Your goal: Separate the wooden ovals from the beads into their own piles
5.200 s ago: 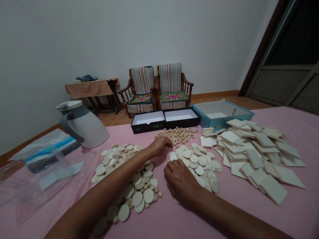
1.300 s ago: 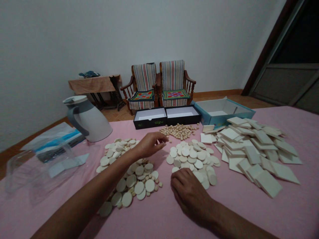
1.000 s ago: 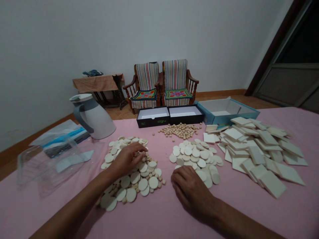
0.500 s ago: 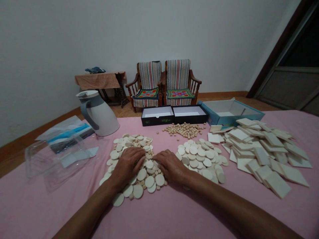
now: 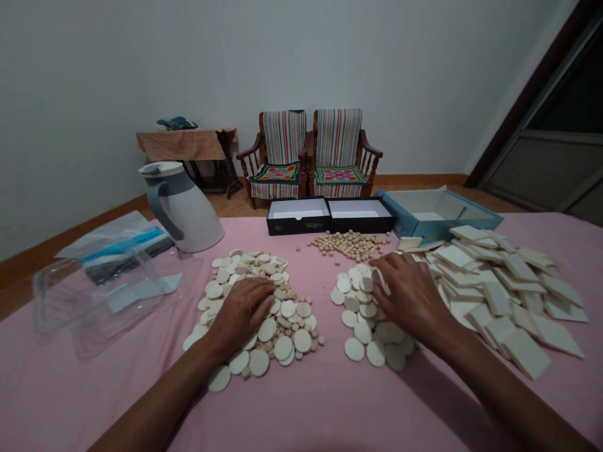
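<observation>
My left hand (image 5: 244, 311) rests palm down on the right side of a mixed pile of pale round wooden discs (image 5: 259, 362) and small wooden beads (image 5: 286, 292). Its fingers are stretched out with the thumb apart; what lies under the palm is hidden. Over a second heap of discs (image 5: 375, 353), my right hand (image 5: 409, 290) is closed, with a wooden disc (image 5: 380, 280) standing on edge at its fingertips. Whether it holds more than one is hidden. Small beads (image 5: 351, 245) lie in a separate heap behind.
Square wooden tiles (image 5: 499, 276) are heaped at the right. Black box trays (image 5: 299, 226) and a blue box (image 5: 443, 225) stand at the back. A white jug (image 5: 195, 216) and clear plastic packaging (image 5: 101, 273) are at the left on the pink cloth (image 5: 301, 414).
My right hand has left the mixed pile, moved right to the disc heap and taken hold of a disc. Some discs there have spread forward. My left hand has stayed nearly in place.
</observation>
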Motion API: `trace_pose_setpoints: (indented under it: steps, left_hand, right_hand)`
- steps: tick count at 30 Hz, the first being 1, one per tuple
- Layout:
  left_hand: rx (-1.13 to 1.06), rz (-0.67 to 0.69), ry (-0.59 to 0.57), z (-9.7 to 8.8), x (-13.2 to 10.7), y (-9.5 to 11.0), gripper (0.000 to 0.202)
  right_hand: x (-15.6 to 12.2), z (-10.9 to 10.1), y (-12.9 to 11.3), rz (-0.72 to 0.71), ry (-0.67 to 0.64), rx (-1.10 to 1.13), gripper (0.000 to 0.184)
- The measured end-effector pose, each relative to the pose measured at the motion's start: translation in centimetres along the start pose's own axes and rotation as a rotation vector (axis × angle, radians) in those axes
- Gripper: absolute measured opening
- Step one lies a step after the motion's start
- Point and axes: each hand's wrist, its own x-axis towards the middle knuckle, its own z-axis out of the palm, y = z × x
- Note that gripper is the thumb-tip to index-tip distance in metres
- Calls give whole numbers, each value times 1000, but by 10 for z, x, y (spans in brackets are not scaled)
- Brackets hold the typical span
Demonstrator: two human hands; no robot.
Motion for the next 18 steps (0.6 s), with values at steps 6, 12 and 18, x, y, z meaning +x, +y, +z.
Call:
trace_pose_setpoints:
  steps: [6,12,18]
  left_hand:
    - [-1,7,-11,-1,0,2,22]
    - [-14,8,-1,2,-1,-1,21]
    - [-19,9,-2,3,-3,-2,21]
  right_hand:
    - [2,18,-41,-221,-168,384,30]
    - [10,54,-83,-309,-379,391,18]
    - [10,60,-83,-299,-358,342,17]
